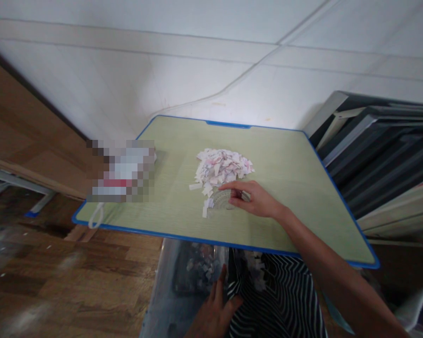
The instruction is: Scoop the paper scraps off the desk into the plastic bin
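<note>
My right hand (pixel 255 199) is over the table board, its fingers and thumb on a clear, half-round plastic protractor (pixel 220 199). The index finger is stretched along the protractor's far edge, and the thumb lies on its face. Just beyond is a heap of small cut paper pieces (pixel 223 166), whitish with some pink. A few loose paper slips (pixel 205 208) lie against the protractor's left side. Below the board's near edge, my left hand (pixel 213 307) rests by the side of a clear plastic bin (pixel 162 281), fingers extended. Similar paper scraps (pixel 200 265) lie inside the bin.
The pale green board (pixel 278 155) has a blue rim. A blurred-out object (pixel 127 176) with a white loop (pixel 96 217) sits at its left. Striped cloth (pixel 278 300) covers my lap, with scraps on it. Dark panels (pixel 384 150) lean at right; a brown cardboard sheet (pixel 31 126) stands left.
</note>
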Demonstrator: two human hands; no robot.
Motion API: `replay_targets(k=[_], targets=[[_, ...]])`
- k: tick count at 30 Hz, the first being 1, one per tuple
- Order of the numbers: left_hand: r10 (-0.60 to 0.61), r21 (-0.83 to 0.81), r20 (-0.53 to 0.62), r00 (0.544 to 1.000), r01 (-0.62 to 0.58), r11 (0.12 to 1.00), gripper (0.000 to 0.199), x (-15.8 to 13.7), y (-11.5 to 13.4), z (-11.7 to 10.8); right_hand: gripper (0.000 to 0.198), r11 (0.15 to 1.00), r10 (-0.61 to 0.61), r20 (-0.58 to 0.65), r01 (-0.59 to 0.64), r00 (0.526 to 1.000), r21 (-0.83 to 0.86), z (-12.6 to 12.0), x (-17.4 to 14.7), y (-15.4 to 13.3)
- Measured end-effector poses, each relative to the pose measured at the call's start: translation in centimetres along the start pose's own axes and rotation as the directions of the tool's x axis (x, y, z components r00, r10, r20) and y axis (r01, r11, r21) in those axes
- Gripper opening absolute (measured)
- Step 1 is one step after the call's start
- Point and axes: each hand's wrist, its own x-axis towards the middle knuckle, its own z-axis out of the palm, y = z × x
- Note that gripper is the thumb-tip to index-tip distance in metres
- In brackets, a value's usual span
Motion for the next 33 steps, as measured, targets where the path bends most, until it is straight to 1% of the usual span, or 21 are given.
replay_targets(k=[1,5,9,11,14,18,22,25,27,28,30,33], targets=[[0.009,0.011,-0.01,1.0,-0.008,1.0,0.057,0.0,0.0,0.0,0.034,1.0,0.003,0.006,-0.003,1.0,-0.002,0.0,0.0,0.0],[-0.011,0.001,0.007,1.0,0.011,1.0,0.056,0.0,0.1,-0.1,0.033,1.0,-0.008,0.091,0.007,0.996,0.016,0.0,-0.1,-0.2],[0.009,-0.028,-0.008,1.0,-0.009,1.0,0.061,-0.1,-0.1,0.2,0.033,1.0,0.008,0.066,-0.01,0.998,0.027,0.0,-0.2,-0.3],[0.012,-0.034,-0.016,1.0,-0.013,0.999,0.061,-0.2,-0.2,0.4,0.033,1.0,0.003,0.091,-0.006,0.996,0.026,0.0,-0.2,-0.3],[-0.013,-0.041,0.004,1.0,0.014,0.999,0.059,-0.1,-0.3,0.4,0.033,1.0,-0.006,0.132,0.004,0.991,0.016,0.0,-0.2,-0.4],[-0.01,-0.055,-0.025,1.0,0.009,0.998,0.056,0.0,-0.2,0.3,0.032,1.0,-0.022,0.107,0.021,0.994,0.01,0.2,-0.2,-0.5],[-0.028,-0.051,0.013,1.0,0.028,0.998,0.055,0.1,-0.1,0.0,0.033,1.0,0.008,0.105,-0.005,0.994,-0.028,0.4,-0.2,-0.3],[-0.039,-0.062,0.03,0.999,0.041,0.997,0.06,0.0,0.1,-0.1,0.034,0.998,0.021,0.008,-0.021,1.0,-0.052,0.5,-0.1,-0.2],[-0.037,-0.07,0.028,0.999,0.039,0.997,0.061,0.0,0.1,0.1,0.034,0.999,-0.003,-0.055,0.0,0.998,-0.051,0.4,-0.1,-0.2],[-0.036,-0.069,0.024,0.999,0.038,0.997,0.06,0.0,0.1,0.2,0.033,0.999,-0.017,-0.062,0.014,0.998,-0.044,0.3,-0.2,-0.2],[-0.033,-0.054,0.012,0.999,0.034,0.998,0.055,0.0,-0.1,0.6,0.033,0.999,-0.031,-0.034,0.03,0.999,-0.024,0.3,-0.2,-0.3],[-0.03,-0.034,-0.006,1.0,0.03,0.999,0.052,-0.1,-0.3,0.9,0.034,1.0,-0.002,0.032,0.002,0.999,-0.007,0.4,-0.3,-0.5]])
